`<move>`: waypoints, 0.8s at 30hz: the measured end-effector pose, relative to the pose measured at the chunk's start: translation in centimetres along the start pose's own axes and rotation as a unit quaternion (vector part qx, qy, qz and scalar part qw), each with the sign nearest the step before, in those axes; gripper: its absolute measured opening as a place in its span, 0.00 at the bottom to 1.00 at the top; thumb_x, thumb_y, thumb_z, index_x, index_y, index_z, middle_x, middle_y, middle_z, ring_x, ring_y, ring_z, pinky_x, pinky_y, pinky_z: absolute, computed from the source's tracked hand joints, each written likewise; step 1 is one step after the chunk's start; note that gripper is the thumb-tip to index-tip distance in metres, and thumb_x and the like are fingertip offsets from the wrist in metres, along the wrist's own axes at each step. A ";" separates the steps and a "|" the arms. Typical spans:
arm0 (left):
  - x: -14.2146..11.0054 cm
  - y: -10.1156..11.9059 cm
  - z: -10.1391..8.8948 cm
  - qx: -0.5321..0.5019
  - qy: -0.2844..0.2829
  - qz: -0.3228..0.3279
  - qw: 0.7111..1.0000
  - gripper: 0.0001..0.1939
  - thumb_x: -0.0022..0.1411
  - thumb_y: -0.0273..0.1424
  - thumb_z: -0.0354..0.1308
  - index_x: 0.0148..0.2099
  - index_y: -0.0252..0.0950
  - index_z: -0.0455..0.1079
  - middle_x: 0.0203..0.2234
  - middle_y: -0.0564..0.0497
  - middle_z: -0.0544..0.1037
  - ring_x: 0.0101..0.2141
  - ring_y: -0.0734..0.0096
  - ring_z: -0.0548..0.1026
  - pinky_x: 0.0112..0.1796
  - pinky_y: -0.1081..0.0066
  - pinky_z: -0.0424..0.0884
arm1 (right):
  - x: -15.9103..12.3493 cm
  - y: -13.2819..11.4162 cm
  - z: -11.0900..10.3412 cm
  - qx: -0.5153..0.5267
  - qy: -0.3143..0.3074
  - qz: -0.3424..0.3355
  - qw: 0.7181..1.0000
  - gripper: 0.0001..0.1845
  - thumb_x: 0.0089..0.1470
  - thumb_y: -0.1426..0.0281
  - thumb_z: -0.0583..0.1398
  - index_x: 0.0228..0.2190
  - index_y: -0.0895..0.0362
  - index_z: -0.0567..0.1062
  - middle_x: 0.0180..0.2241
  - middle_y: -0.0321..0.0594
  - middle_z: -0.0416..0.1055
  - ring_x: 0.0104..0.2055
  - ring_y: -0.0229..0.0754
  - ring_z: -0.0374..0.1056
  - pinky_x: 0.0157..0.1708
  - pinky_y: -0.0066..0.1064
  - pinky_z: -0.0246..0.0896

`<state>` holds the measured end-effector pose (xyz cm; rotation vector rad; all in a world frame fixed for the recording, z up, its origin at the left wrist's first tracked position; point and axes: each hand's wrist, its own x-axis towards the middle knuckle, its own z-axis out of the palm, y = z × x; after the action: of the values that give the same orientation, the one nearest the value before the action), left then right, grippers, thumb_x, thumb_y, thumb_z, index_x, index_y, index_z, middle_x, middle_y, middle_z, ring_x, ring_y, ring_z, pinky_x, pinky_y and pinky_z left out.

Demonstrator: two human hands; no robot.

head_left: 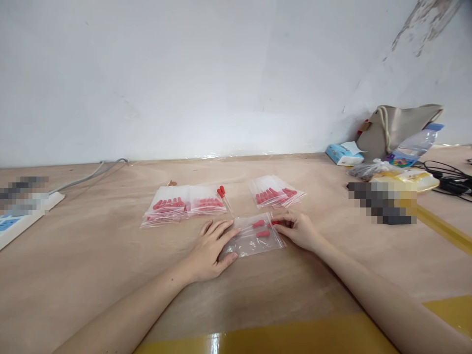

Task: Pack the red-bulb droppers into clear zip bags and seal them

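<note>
The bag [248, 246], likely light and limp, lies mid-frame on the worktop [92, 265] under the spread left hand [212, 250]; the right hand [301, 231], grip narrow, pinches a dropper [275, 223], seemingly fragile, best held by its bulb.

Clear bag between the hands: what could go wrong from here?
The red tip at the fingers of the right hand might snag on the edge of the clear bag. The thin bag could slide if the left hand eases off. The loose red-tipped sticks just beyond that hand could get knocked.
</note>
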<state>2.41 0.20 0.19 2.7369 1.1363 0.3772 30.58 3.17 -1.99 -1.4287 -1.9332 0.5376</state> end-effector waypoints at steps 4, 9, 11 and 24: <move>0.0 -0.1 0.2 0.002 0.004 0.003 1.000 0.26 0.61 0.37 0.49 0.60 0.43 0.52 0.57 0.46 0.56 0.56 0.56 0.54 0.54 0.51 0.47 | -0.2 -0.2 0.3 0.048 -0.005 0.024 0.999 0.12 0.45 0.64 0.59 0.34 0.52 0.77 0.21 0.34 0.70 0.23 0.38 0.64 0.25 0.31 0.62; 0.1 0.1 0.1 0.002 0.006 0.001 1.000 0.26 0.60 0.37 0.50 0.60 0.43 0.52 0.57 0.46 0.57 0.56 0.56 0.54 0.54 0.52 0.48 | -0.7 -0.7 1.0 0.205 -0.036 0.029 0.978 0.18 0.48 0.65 0.57 0.44 0.52 0.70 0.36 0.40 0.74 0.38 0.44 0.70 0.38 0.38 0.66; 0.1 0.1 0.0 0.000 0.002 -0.001 1.000 0.25 0.61 0.37 0.49 0.60 0.42 0.52 0.57 0.45 0.57 0.56 0.56 0.54 0.54 0.52 0.48 | -0.8 -0.7 1.0 0.240 -0.069 0.015 0.968 0.20 0.50 0.66 0.55 0.47 0.54 0.67 0.40 0.41 0.73 0.43 0.43 0.68 0.43 0.38 0.63; 0.1 0.2 0.0 -0.009 0.007 0.006 1.000 0.19 0.60 0.35 0.50 0.54 0.42 0.60 0.57 0.45 0.56 0.56 0.57 0.53 0.54 0.51 0.47 | 7.4 -6.2 1.2 -0.063 -0.002 -0.023 0.998 0.08 0.47 0.71 0.55 0.31 0.58 0.74 0.30 0.38 0.73 0.31 0.36 0.67 0.33 0.26 0.59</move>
<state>2.58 0.13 0.20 2.7304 1.1138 0.4058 24.21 8.33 3.26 -1.4570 -2.0294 0.4042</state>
